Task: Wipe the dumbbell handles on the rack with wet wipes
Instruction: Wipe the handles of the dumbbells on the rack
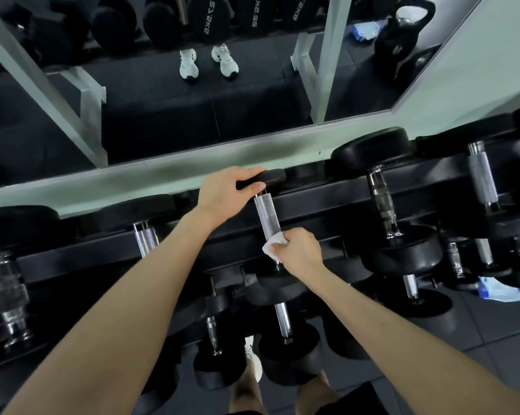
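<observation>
The wipe (272,245) is a small white wad bunched against the near end of the handle (263,205), just above the near head (278,284). The right hand (299,250) clenches it there, fingers curled over the wipe and round the bar from the right. The knuckles face up and the wrist is bent slightly inward. A corner of the wipe sticks out to the left of the fingers. The rest of the knurled bar, up to the far head (273,177), is bare.

This dumbbell (267,218) lies on the top tier of the rack (318,202), its handle running away from the person and crossing the black rail. The left hand (225,191) grasps the far head from the left. Its fingers wrap over the top edge and its thumb presses the near face beside the collar. Both forearms reach in from below, the left from the lower left and the right from the lower right, well apart at the elbows and closer at the hands.

More dumbbells rest on either side and on the lower tier. A mirror (192,100) stands behind the rack. A blue pack (500,292) lies on the floor (492,330) at right.
</observation>
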`<state>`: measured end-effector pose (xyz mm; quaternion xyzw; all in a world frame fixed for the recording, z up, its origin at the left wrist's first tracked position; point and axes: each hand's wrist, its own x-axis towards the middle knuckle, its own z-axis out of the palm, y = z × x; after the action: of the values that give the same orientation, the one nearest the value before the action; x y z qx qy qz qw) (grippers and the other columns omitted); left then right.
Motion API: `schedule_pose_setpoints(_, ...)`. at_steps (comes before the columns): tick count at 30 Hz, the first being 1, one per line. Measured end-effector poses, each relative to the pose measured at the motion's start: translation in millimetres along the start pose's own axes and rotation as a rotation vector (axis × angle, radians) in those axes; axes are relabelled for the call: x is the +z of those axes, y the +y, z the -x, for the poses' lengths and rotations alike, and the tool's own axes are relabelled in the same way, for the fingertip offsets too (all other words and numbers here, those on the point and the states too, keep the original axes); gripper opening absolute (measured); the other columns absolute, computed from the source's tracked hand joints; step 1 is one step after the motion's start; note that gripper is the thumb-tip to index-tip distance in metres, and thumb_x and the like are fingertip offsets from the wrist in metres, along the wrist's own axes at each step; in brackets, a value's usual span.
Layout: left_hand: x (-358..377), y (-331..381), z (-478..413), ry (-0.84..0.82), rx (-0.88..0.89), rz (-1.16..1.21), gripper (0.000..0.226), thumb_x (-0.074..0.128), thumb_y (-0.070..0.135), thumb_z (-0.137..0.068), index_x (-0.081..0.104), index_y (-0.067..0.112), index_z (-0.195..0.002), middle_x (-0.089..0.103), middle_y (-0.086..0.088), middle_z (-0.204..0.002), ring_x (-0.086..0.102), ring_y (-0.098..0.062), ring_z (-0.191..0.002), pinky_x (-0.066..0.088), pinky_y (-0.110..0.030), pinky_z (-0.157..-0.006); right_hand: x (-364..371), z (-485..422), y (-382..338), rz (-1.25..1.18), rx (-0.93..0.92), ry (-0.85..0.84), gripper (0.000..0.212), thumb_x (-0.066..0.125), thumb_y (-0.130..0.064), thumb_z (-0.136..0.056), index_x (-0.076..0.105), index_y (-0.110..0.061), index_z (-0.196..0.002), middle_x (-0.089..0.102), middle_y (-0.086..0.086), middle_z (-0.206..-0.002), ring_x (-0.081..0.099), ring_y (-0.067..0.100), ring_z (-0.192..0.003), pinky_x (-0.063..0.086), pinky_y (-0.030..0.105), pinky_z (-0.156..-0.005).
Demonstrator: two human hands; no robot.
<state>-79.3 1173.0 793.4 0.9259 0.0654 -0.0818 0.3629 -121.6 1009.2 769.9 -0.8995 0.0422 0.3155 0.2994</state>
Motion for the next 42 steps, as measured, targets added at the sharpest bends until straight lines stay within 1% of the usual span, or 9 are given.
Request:
schedule_pose_setpoints(3, 4, 1, 2, 0.026, 0.011, 0.009, 0.034, 0.056, 0.038, -0.091, 0.057, 0.038, -0.125, 0.066, 0.015, -0.109, 0.056, -0.007, -0.107, 0.039, -0.021, -0.081, -4, -14, -18, -0.004, 0.032, 0.057, 0.035, 0.058, -0.008, -0.07, 0.032, -0.017, -0.05, 0.034, -0.005, -0.05, 0.031, 0.011, -0.045, 0.023, 0.021, -0.042)
schedule_pose_setpoints(9, 5, -4, -3, -0.002, -0.005, -0.014, 0.034, 0.055, 0.04, -0.091, 0.056, 0.04, -0.125, 0.064, 0.016, -0.115, 0.053, -0.007, -0.113, 0.038, -0.021, -0.085, -7, -28, -26, -0.195, -0.06, 0.107, 0.037, 0.064, -0.015, -0.081, 0.041, -0.019, -0.053, 0.045, -0.005, -0.054, 0.04, 0.01, -0.05, 0.027, 0.021, -0.047)
schedule_pose_setpoints(18, 2, -1, -1, -0.007, -0.003, -0.015, 0.034, 0.056, 0.038, -0.091, 0.057, 0.038, -0.125, 0.066, 0.011, -0.116, 0.055, -0.012, -0.115, 0.039, -0.024, -0.09, -13, -2, 18, 0.176, -0.109, -0.09, 0.044, 0.074, -0.023, -0.073, 0.037, -0.016, -0.05, 0.039, -0.004, -0.053, 0.038, 0.01, -0.048, 0.024, 0.022, -0.043)
schedule_pose_setpoints(21, 0, -1, -2, -0.016, -0.014, -0.015, 0.034, 0.056, 0.039, -0.091, 0.057, 0.038, -0.125, 0.065, 0.012, -0.119, 0.054, -0.011, -0.117, 0.039, -0.024, -0.092, -32, -7, 9, 0.144, -0.124, 0.1, 0.012, 0.073, -0.018, -0.074, 0.064, -0.015, -0.08, 0.064, 0.003, -0.079, 0.059, 0.024, -0.078, 0.043, 0.026, -0.064)
schedule_pose_setpoints(23, 2, -1, -2, -0.016, -0.018, -0.017, 0.035, 0.057, 0.04, -0.091, 0.057, 0.038, -0.126, 0.064, 0.011, -0.12, 0.053, -0.011, -0.117, 0.039, -0.023, -0.091, -45, -12, 7, 0.017, -0.077, 0.297, 0.031, 0.069, -0.022, -0.079, 0.056, -0.012, -0.105, 0.063, 0.003, -0.094, 0.059, 0.025, -0.089, 0.044, 0.032, -0.075)
schedule_pose_setpoints(27, 2, 1, 0, 0.006, -0.018, -0.022, 0.035, 0.056, 0.04, -0.091, 0.056, 0.038, -0.126, 0.064, 0.011, -0.121, 0.053, -0.011, -0.117, 0.038, -0.022, -0.089, -40, -19, -7, -0.069, -0.107, 0.463, 0.016, 0.063, -0.026, -0.082, 0.053, -0.019, -0.092, 0.066, -0.003, -0.084, 0.061, 0.02, -0.077, 0.042, 0.03, -0.062)
schedule_pose_setpoints(34, 3, -1, 0, -0.006, -0.028, -0.011, 0.034, 0.054, 0.039, -0.092, 0.055, 0.039, -0.126, 0.063, 0.013, -0.119, 0.052, -0.009, -0.117, 0.037, -0.021, -0.087, 4, 9, 7, -0.187, -0.269, 0.119, 0.04, 0.045, -0.015, -0.096, 0.048, -0.018, -0.135, 0.063, -0.002, -0.089, 0.058, 0.018, -0.081, 0.045, 0.031, -0.088)
schedule_pose_setpoints(37, 4, -2, 0, -0.003, -0.023, -0.002, 0.034, 0.055, 0.039, -0.092, 0.056, 0.039, -0.126, 0.065, 0.014, -0.116, 0.053, -0.01, -0.115, 0.039, -0.023, -0.089, 1, 3, 16, -0.355, -0.231, 0.093, 0.038, 0.046, -0.014, -0.097, 0.053, -0.021, -0.133, 0.061, 0.0, -0.074, 0.053, 0.016, -0.064, 0.044, 0.021, -0.07)
schedule_pose_setpoints(42, 4, -2, -1, 0.006, -0.015, 0.003, 0.034, 0.056, 0.038, -0.091, 0.056, 0.039, -0.125, 0.065, 0.015, -0.115, 0.053, -0.007, -0.115, 0.035, -0.019, -0.086, -2, -22, 10, -0.703, -0.061, 0.1, 0.042, 0.06, -0.007, -0.09, 0.054, -0.011, -0.131, 0.064, 0.001, -0.119, 0.06, 0.004, -0.095, 0.047, 0.011, -0.082)
